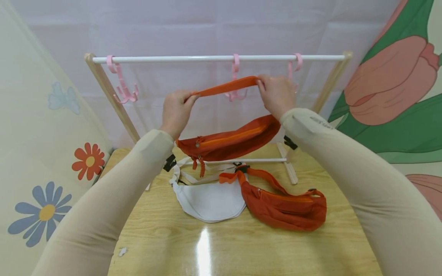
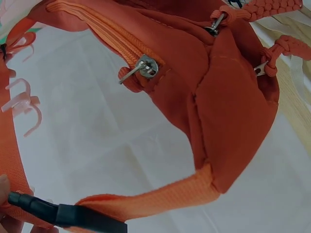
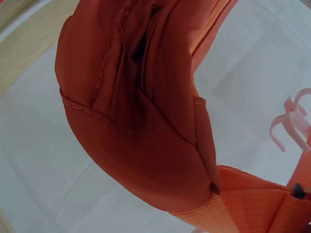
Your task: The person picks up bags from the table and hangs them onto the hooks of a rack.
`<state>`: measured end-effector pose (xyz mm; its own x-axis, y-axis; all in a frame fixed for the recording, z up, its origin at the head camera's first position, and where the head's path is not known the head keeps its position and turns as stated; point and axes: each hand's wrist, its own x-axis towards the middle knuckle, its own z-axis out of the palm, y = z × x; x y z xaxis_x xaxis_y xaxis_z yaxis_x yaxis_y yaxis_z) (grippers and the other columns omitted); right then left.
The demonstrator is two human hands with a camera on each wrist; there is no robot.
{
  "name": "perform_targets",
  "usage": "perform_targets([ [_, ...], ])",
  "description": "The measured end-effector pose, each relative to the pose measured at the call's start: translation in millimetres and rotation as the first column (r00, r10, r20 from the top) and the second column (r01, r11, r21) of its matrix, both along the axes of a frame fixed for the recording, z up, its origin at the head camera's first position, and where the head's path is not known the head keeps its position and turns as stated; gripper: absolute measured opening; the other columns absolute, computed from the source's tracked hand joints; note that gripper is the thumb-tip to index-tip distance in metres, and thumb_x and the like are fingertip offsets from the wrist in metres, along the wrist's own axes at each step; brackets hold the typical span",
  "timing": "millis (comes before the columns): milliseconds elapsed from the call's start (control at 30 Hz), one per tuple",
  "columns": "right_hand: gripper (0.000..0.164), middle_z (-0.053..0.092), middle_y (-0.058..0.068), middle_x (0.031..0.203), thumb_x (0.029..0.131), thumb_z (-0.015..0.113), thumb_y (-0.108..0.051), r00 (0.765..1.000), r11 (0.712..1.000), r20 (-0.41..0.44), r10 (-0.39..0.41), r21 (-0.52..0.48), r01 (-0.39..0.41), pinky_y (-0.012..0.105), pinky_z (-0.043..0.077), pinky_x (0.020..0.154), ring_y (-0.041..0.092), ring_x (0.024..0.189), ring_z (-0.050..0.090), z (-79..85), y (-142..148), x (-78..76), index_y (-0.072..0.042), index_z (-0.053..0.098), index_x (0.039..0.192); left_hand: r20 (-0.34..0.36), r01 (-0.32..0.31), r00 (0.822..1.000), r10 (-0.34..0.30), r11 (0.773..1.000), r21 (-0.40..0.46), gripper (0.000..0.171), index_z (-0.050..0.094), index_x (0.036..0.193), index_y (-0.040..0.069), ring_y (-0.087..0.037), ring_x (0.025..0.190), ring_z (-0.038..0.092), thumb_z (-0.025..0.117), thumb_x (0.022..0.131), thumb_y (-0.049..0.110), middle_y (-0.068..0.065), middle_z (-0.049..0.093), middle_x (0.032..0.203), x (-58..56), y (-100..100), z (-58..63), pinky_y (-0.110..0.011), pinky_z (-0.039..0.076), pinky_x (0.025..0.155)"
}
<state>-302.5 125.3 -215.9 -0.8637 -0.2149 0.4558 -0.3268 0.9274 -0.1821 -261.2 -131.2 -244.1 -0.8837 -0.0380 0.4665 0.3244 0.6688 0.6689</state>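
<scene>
Left grip point(image 1: 177, 112) and right grip point(image 1: 278, 95) both pinching the orange strap point(image 1: 224, 88), stretched crosswise in front of the middle pink hook point(image 1: 236, 68). Red bag point(image 1: 229, 142) hangs lower than that hook, long axis sideways, right end higher. Right grip looks nearer the hook; can't tell depth.

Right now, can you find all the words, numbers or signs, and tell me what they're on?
None that I can read.
Dark lettering on the right sleeve: too small and blurred to read.
I see no words or numbers on the raised orange-red bag, the white bag or the orange-red bag lying beside it.
</scene>
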Motion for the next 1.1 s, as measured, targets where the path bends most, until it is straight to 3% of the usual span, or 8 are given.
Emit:
perform_targets([
  [200, 0.036, 0.073, 0.022, 0.102, 0.108, 0.044, -0.022, 1.000, 1.000, 0.005, 0.020, 0.024, -0.020, 0.051, 0.051, 0.084, 0.038, 0.086, 0.064, -2.1, -3.5, -0.4, 0.000, 0.065, 0.127, 0.000, 0.009, 1.000, -0.009, 1.000, -0.013, 0.026, 0.074, 0.117, 0.001, -0.020, 0.073, 0.045, 0.060, 0.102, 0.018, -0.019, 0.074, 0.107, -0.4, -3.6, -2.2, -0.029, 0.035, 0.068],
  [500, 0.036, 0.073, 0.022, 0.106, 0.108, 0.044, -0.022, 1.000, 0.999, 0.023, 0.022, 0.038, -0.022, 0.053, 0.053, 0.086, 0.042, 0.094, 0.067, -6.1, -6.1, -1.5, 0.000, 0.065, 0.128, 0.018, 0.001, 1.000, -0.001, 1.000, -0.013, 0.027, 0.075, 0.116, 0.002, -0.017, 0.060, 0.035, 0.059, 0.103, 0.020, -0.017, 0.067, 0.083, -1.6, -7.7, -6.8, -0.029, 0.030, 0.060],
  [633, 0.035, 0.072, 0.022, 0.102, 0.108, 0.044, -0.021, 0.999, 0.999, 0.040, 0.030, 0.029, -0.031, 0.054, 0.052, 0.087, 0.042, 0.093, 0.067, -8.3, -5.3, -0.5, 0.001, 0.065, 0.125, 0.017, 0.012, 1.000, -0.012, 1.000, -0.024, 0.026, 0.075, 0.114, 0.001, -0.017, 0.062, 0.036, 0.061, 0.102, 0.019, -0.018, 0.069, 0.085, -1.6, -7.6, -8.0, -0.029, 0.030, 0.061],
  [767, 0.035, 0.072, 0.023, 0.101, 0.108, 0.044, -0.021, 0.997, 0.999, 0.068, 0.029, 0.024, -0.031, 0.056, 0.045, 0.101, 0.041, 0.095, 0.066, -11.8, -3.7, 0.0, 0.002, 0.066, 0.123, 0.033, 0.026, 0.999, -0.025, 0.999, -0.030, 0.026, 0.076, 0.114, 0.001, -0.018, 0.063, 0.035, 0.061, 0.102, 0.019, -0.019, 0.072, 0.092, -2.8, -7.7, -10.8, -0.029, 0.030, 0.061],
  [900, 0.035, 0.072, 0.023, 0.108, 0.108, 0.045, -0.020, 0.996, 0.999, 0.079, 0.030, 0.021, -0.032, 0.058, 0.032, 0.115, 0.041, 0.099, 0.067, -15.5, -2.6, 0.0, 0.003, 0.066, 0.124, 0.054, 0.033, 0.998, -0.031, 0.999, -0.027, 0.025, 0.076, 0.115, 0.003, -0.016, 0.058, 0.032, 0.061, 0.102, 0.018, -0.019, 0.073, 0.093, -3.8, -7.8, -13.3, -0.029, 0.029, 0.059],
  [1033, 0.034, 0.072, 0.023, 0.101, 0.108, 0.045, -0.021, 0.996, 0.999, 0.077, 0.033, 0.010, -0.034, 0.055, 0.047, 0.101, 0.039, 0.088, 0.066, -19.4, -1.9, -0.6, 0.002, 0.066, 0.122, 0.061, 0.037, 0.998, -0.035, 0.999, -0.026, 0.025, 0.076, 0.114, 0.002, -0.014, 0.058, 0.032, 0.061, 0.102, 0.019, -0.017, 0.075, 0.103, -3.6, -7.5, -14.3, -0.028, 0.028, 0.058],
  [1100, 0.034, 0.072, 0.021, 0.096, 0.108, 0.044, -0.021, 0.996, 0.999, 0.077, 0.034, -0.001, -0.034, 0.053, 0.051, 0.087, 0.037, 0.082, 0.064, -21.9, -1.4, -0.5, 0.001, 0.067, 0.121, 0.070, 0.037, 0.997, -0.035, 0.999, -0.028, 0.025, 0.076, 0.114, 0.002, -0.014, 0.056, 0.031, 0.061, 0.102, 0.019, -0.017, 0.075, 0.095, -3.4, -7.7, -15.2, -0.027, 0.028, 0.056],
])
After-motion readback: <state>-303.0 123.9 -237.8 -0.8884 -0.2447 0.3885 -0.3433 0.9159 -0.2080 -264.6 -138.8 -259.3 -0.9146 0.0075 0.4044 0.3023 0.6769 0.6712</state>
